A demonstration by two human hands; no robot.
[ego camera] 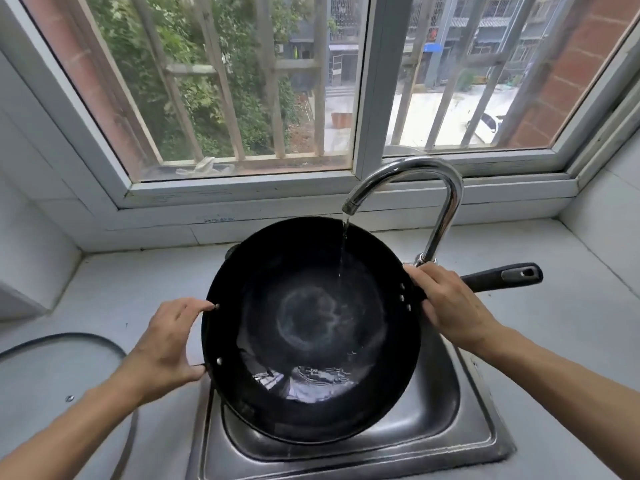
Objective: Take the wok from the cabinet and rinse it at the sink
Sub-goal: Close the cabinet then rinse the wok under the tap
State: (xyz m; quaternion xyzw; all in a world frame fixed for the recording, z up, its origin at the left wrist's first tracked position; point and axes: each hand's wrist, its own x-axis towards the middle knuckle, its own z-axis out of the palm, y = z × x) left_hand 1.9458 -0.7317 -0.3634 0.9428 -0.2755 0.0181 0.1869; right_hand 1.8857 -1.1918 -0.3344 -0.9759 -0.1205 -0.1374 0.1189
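A black wok (311,327) is held over the steel sink (446,420), tilted a little toward me. Water runs from the chrome tap (408,174) into its right side and pools at the near inner wall. My left hand (166,348) grips the small side handle on the wok's left rim. My right hand (450,306) grips the base of the long black handle (502,277), which points right over the counter.
A glass lid (52,368) with a dark rim lies on the grey counter at the left. A barred window stands right behind the tap. Tiled walls close in the counter on both sides.
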